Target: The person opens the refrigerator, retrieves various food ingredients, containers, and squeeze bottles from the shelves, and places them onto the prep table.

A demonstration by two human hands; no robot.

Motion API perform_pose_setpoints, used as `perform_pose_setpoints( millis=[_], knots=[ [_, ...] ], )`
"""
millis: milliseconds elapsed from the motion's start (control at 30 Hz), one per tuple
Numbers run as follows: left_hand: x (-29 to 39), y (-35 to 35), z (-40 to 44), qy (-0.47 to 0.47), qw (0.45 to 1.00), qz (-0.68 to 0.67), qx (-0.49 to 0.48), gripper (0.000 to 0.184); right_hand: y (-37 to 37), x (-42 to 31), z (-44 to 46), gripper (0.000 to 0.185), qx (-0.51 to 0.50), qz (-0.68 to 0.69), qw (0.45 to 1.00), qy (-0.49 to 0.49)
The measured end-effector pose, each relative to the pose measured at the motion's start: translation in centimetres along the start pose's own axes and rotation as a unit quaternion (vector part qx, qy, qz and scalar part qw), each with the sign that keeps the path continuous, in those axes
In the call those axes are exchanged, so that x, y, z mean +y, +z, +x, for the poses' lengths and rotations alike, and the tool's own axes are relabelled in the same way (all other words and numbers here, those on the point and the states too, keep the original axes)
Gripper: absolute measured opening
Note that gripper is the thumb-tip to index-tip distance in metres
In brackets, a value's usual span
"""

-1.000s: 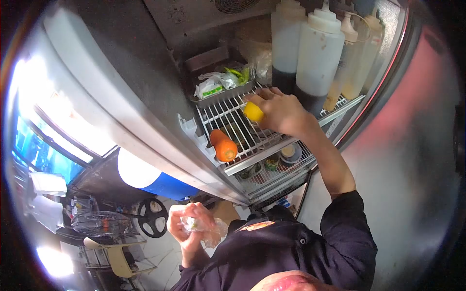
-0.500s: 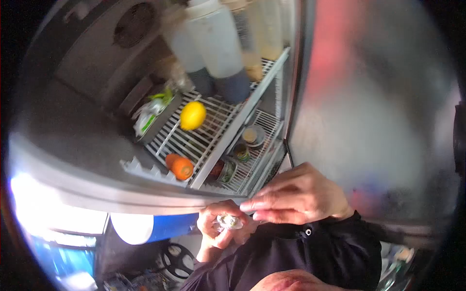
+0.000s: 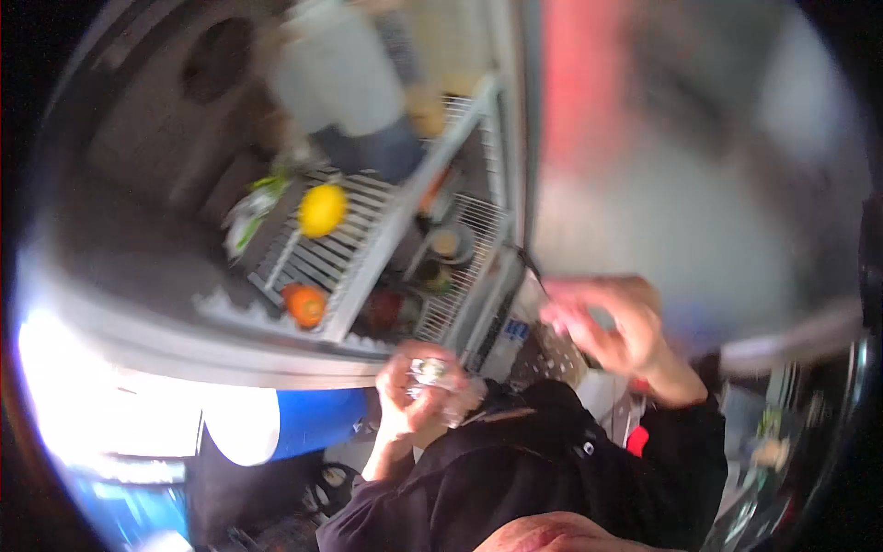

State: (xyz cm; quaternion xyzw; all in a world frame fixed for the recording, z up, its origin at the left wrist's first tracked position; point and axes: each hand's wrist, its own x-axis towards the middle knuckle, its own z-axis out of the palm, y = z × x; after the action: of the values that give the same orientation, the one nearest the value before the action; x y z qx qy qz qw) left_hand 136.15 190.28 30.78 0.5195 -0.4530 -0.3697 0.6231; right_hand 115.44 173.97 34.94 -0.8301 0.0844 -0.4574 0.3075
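Note:
My left hand (image 3: pixel 416 391) is closed around a small clear plastic bag (image 3: pixel 430 372) with something pale inside, just below the fridge's lower front edge. My right hand (image 3: pixel 607 324) is raised near the lower edge of the fridge door (image 3: pixel 662 230); its fingers are curved and apart, with nothing visible between them, though blur hides the fingertips. A yellow lemon (image 3: pixel 323 211) lies on the upper wire shelf (image 3: pixel 354 212), and a carrot (image 3: pixel 304 304) rests near that shelf's front corner.
Large squeeze bottles (image 3: pixel 340 74) stand at the back of the upper shelf, beside a tray with green produce (image 3: pixel 262 198). Small containers (image 3: pixel 446 244) sit on the lower rack. A blue and white round object (image 3: pixel 317 423) is at the lower left.
My right hand, which released the lemon onto the shelf, has moved down, then right towards the door edge. My left hand still holds the bag. The view has turned, shifting the fridge left.

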Motion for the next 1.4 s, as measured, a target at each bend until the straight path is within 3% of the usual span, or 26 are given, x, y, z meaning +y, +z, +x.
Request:
perform_pose_setpoints(
  millis=[67,133,200,267,300,333,400,467,533,600,633,700,800,833,933,967,1067,1100,1200,1300,1333,1400],
  knots=[
    [-0.3,2.2,-1.0,0.016,0.999,0.014,0.041,0.033,-1.0,0.4,-2.6,0.036,0.073,-0.068,0.993,0.062],
    [-1.7,3.9,-0.3,0.074,0.997,0.027,0.024,0.037,-1.5,1.4,-7.2,0.040,0.080,-0.036,0.976,0.198],
    [-3.6,6.0,0.4,0.082,0.994,-0.055,-0.047,0.039,-2.1,1.1,-12.9,0.042,0.073,-0.162,0.952,0.247],
    [-5.0,9.2,1.1,0.085,0.978,-0.140,-0.126,0.041,-2.8,0.0,-18.6,0.042,0.105,-0.175,0.930,0.307],
    [-4.9,11.4,1.1,0.067,0.977,-0.113,-0.168,0.046,-3.8,-1.8,-21.1,0.042,0.105,-0.150,0.885,0.428],
    [-4.3,12.7,0.5,0.088,0.978,-0.087,-0.168,0.047,-4.1,-4.2,-22.8,0.040,0.135,-0.181,0.863,0.451],
    [-6.5,15.1,0.3,0.070,0.960,0.006,-0.270,0.045,-3.3,-4.8,-30.8,0.040,0.240,-0.209,0.809,0.494],
    [-6.2,20.6,-1.5,0.028,0.949,-0.001,-0.315,0.037,-4.7,-8.7,-35.3,0.036,0.324,-0.184,0.736,0.565],
    [-8.9,27.9,-3.8,-0.029,0.910,0.024,-0.413,0.020,-5.0,-12.8,-42.8,0.028,0.547,-0.007,0.598,0.586],
    [-11.9,32.8,-6.2,-0.095,0.879,0.018,-0.467,0.012,-4.5,-14.7,-48.4,0.020,0.649,0.077,0.514,0.556],
    [-13.8,35.2,-7.9,0.127,0.854,0.003,-0.504,0.007,-4.5,-16.4,-50.0,0.019,0.669,0.091,0.480,0.560],
    [-13.5,38.8,-11.0,-0.206,0.816,-0.016,-0.539,0.009,-4.3,-19.5,-52.4,0.018,0.706,0.118,0.415,0.562],
    [-18.5,43.9,-14.5,-0.079,0.783,0.034,-0.617,0.018,-4.0,-22.6,-55.2,0.019,0.715,0.092,0.379,0.580],
    [-19.8,45.4,-15.4,-0.059,0.762,0.035,-0.644,0.020,-4.1,-23.3,-56.0,0.019,0.722,0.082,0.375,0.576],
    [-19.5,50.2,-17.5,0.016,0.729,0.100,-0.677,0.026,-3.7,-24.1,-57.9,0.020,0.698,-0.011,0.434,0.569],
    [-18.9,52.0,-17.9,0.045,0.723,0.131,-0.676,0.028,-3.7,-24.1,-57.9,0.023,0.639,-0.105,0.454,0.613],
    [-17.5,58.4,-18.7,0.123,0.682,0.265,-0.671,0.039,-5.0,-24.3,-56.4,0.028,0.561,-0.262,0.502,0.604],
    [-17.8,60.5,-19.1,0.116,0.679,0.268,-0.674,0.045,-5.1,-24.2,-56.6,0.036,0.525,-0.306,0.520,0.601],
    [-21.5,66.8,-20.5,0.122,0.668,0.262,-0.686,0.062,-5.7,-24.5,-56.0,0.038,0.489,-0.329,0.533,0.607],
    [-23.8,71.5,-22.7,0.052,0.668,0.224,-0.708,0.074,-5.3,-25.4,-56.3,0.040,0.501,-0.289,0.529,0.620],
    [-26.7,73.6,-23.3,0.032,0.675,0.201,-0.710,0.068,-5.0,-25.6,-56.5,0.041,0.501,-0.291,0.525,0.623],
    [-27.2,75.7,-24.0,-0.139,0.638,0.137,-0.745,0.059,-4.4,-25.6,-56.9,0.043,0.500,-0.294,0.519,0.628]
  ],
)
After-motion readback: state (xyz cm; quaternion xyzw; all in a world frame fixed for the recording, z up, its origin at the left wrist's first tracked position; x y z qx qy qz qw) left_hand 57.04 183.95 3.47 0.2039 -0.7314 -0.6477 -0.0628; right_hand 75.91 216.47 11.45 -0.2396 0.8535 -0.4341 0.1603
